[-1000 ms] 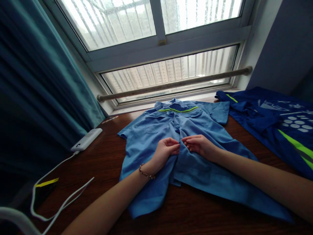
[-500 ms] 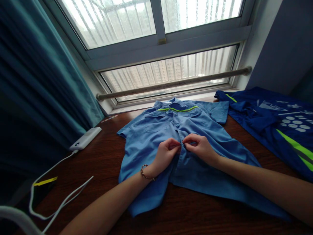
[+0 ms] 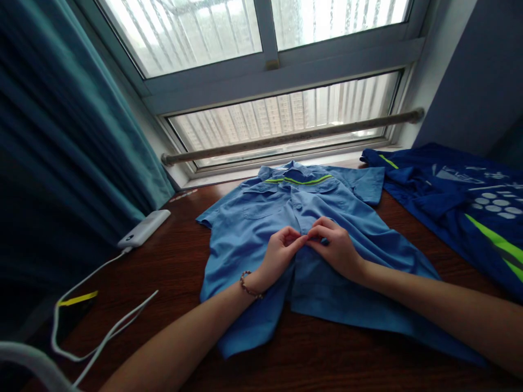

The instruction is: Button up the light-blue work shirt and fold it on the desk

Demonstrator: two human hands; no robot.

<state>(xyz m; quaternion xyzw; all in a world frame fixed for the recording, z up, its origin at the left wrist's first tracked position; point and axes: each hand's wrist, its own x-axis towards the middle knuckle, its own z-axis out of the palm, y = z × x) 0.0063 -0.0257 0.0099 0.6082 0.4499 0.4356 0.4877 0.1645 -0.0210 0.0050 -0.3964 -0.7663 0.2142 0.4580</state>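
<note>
A light blue short-sleeved shirt (image 3: pixel 253 228) with a yellow-green stripe at the collar lies face up on the dark wooden table (image 3: pixel 171 272). My left hand (image 3: pixel 280 255), with a bead bracelet at the wrist, pinches the left edge of the shirt's front opening at mid-chest. My right hand (image 3: pixel 335 245) pinches the right edge at the same spot. The fingertips of both hands meet over the placket. What lies between the fingertips is too small to make out.
A dark blue jacket (image 3: pixel 457 201) with yellow-green stripes lies at the right. A white power bank (image 3: pixel 144 228) with a white cable (image 3: pixel 98 337) sits at the left by the teal curtain (image 3: pixel 61 136). The window (image 3: pixel 261 81) and a rail run behind the table.
Both hands have shifted slightly up the shirt front and drawn closer, fingertips now touching. The shirt's two front edges lie closer together below the hands.
</note>
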